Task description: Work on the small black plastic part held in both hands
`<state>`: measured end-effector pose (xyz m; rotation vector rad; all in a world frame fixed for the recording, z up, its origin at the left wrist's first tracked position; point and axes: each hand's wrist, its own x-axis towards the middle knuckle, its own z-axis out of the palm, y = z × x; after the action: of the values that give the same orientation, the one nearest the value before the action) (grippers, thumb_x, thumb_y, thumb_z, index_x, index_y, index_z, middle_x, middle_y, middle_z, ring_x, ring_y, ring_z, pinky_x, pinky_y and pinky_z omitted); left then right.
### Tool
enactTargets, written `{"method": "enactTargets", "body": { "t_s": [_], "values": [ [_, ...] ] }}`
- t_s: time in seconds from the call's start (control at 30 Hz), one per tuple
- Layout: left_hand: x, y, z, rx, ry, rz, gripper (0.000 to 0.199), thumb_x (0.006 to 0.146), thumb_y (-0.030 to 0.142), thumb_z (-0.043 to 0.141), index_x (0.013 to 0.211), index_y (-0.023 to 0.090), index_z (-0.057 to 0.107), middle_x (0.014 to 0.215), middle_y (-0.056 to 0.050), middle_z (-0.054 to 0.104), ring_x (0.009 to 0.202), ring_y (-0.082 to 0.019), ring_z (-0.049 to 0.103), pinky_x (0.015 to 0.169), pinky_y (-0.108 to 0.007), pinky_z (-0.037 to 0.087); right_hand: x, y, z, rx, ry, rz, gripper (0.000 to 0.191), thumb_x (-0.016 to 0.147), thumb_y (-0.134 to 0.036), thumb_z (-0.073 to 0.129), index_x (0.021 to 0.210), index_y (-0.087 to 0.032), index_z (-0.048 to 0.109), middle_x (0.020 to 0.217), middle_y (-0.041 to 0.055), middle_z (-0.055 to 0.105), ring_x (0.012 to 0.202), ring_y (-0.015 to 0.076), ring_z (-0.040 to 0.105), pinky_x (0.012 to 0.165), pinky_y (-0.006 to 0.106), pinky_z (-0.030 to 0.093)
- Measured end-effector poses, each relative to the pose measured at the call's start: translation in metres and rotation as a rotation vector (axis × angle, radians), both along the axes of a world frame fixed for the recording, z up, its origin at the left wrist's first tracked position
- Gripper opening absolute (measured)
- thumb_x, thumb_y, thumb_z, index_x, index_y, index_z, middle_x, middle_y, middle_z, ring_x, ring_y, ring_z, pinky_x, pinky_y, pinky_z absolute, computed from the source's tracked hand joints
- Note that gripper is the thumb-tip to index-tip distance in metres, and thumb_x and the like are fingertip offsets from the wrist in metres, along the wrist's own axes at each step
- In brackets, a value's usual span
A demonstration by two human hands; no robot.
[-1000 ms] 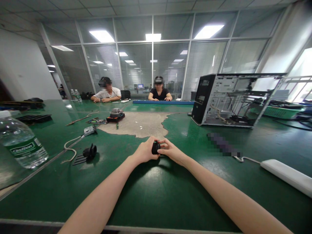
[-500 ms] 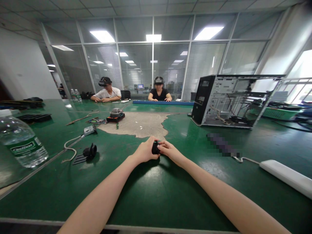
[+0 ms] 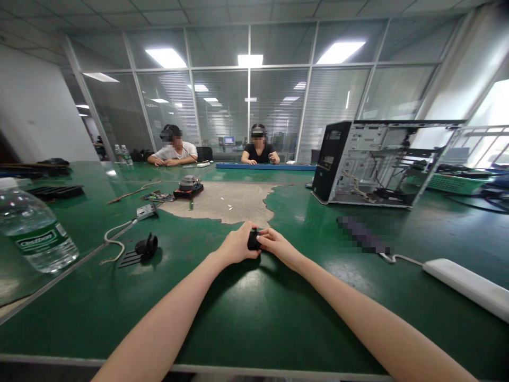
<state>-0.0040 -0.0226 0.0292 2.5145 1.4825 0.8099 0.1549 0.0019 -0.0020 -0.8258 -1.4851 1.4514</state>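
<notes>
A small black part (image 3: 253, 240) is held just above the green table (image 3: 254, 318), near the middle of the view. My left hand (image 3: 237, 245) is wrapped round its left side, thumb below and fingers above. From the right, the fingertips of my right hand (image 3: 277, 247) pinch the same part. A bit of red shows at its top; its finer details are too small to make out. To the left, a black round part with a slotted plate (image 3: 146, 246) lies on the table.
An open computer case (image 3: 338, 164) stands at the right, near a white power strip (image 3: 465, 286). A water bottle (image 3: 37, 233) is at the left edge. Behind a metal-and-red device (image 3: 189, 187), two people sit across the table.
My hands and the black part look nearly unmoved. Across the table, the person in black has raised one hand slightly.
</notes>
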Motion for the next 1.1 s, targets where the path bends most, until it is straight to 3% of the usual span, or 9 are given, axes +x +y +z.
{"method": "enactTargets", "body": {
  "t_s": [0.53,0.87,1.1],
  "values": [
    [-0.001,0.002,-0.001,0.016,0.003,-0.013,0.057,0.059,0.034,0.062,0.109,0.025,0.036,0.099,-0.001,0.056,0.082,-0.023,0.059,0.070,-0.030,0.044,0.001,0.003,-0.004,0.006,-0.012,-0.005,0.029,0.067,-0.035,0.064,0.087,-0.018,0.053,0.078,0.0011,0.059,0.073,0.0124,0.057,0.072,0.029,0.045],
    [-0.001,0.002,-0.002,0.008,0.017,-0.004,0.056,0.059,0.035,0.062,0.107,0.024,0.036,0.098,-0.001,0.056,0.081,-0.023,0.059,0.068,-0.029,0.044,-0.001,-0.003,0.005,-0.051,0.018,0.001,0.025,0.066,-0.033,0.064,0.081,-0.018,0.052,0.078,0.0004,0.059,0.074,0.0124,0.058,0.075,0.030,0.044],
    [-0.002,0.001,-0.001,-0.005,0.027,0.012,0.056,0.059,0.036,0.062,0.107,0.024,0.037,0.095,-0.001,0.057,0.080,-0.023,0.060,0.067,-0.029,0.044,0.002,-0.006,0.011,-0.050,0.046,0.074,0.032,0.062,-0.028,0.068,0.086,-0.019,0.050,0.077,-0.0004,0.060,0.072,0.0130,0.059,0.074,0.030,0.044]
  ]
}}
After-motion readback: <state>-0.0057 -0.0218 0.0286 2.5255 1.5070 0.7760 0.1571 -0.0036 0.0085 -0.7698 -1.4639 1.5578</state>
